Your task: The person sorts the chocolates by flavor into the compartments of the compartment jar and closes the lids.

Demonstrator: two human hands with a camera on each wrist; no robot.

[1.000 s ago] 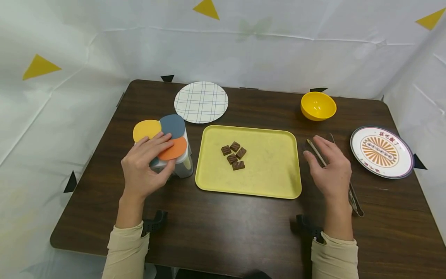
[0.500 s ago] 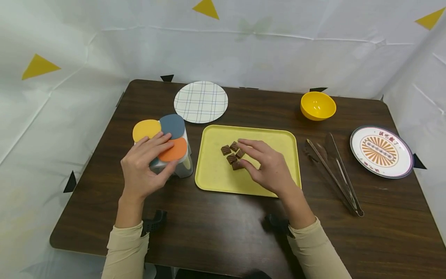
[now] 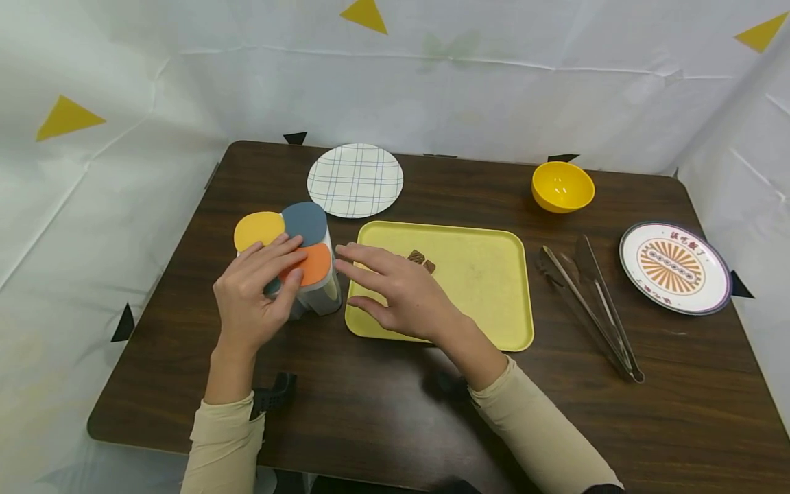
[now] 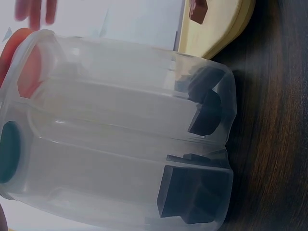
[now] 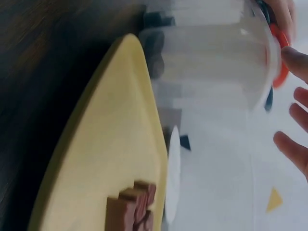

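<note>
A clear storage container [image 4: 110,125] stands at the left of the table, with dark chunky pieces [image 4: 187,192] at its bottom. Its lids are yellow [image 3: 258,228], slate blue [image 3: 305,221], orange [image 3: 313,264] and teal [image 4: 9,151]. My left hand [image 3: 256,291] rests on top, fingers lying across the lids and thumb at the orange one. My right hand [image 3: 398,291] hovers over the left part of the yellow tray [image 3: 481,295], fingers spread towards the container and nothing in them. Brown chocolate pieces [image 5: 127,209] lie on the tray, partly hidden by that hand in the head view.
A checked plate [image 3: 355,181] lies behind the container. At the back right stands a yellow bowl [image 3: 562,187]. Metal tongs [image 3: 595,309] lie right of the tray, beside a patterned white plate [image 3: 675,267] near the table's right edge.
My right hand has swept left from beside the tongs, across the tray, towards the container. The left thumb has shifted up onto the orange lid; the container has stayed put.
</note>
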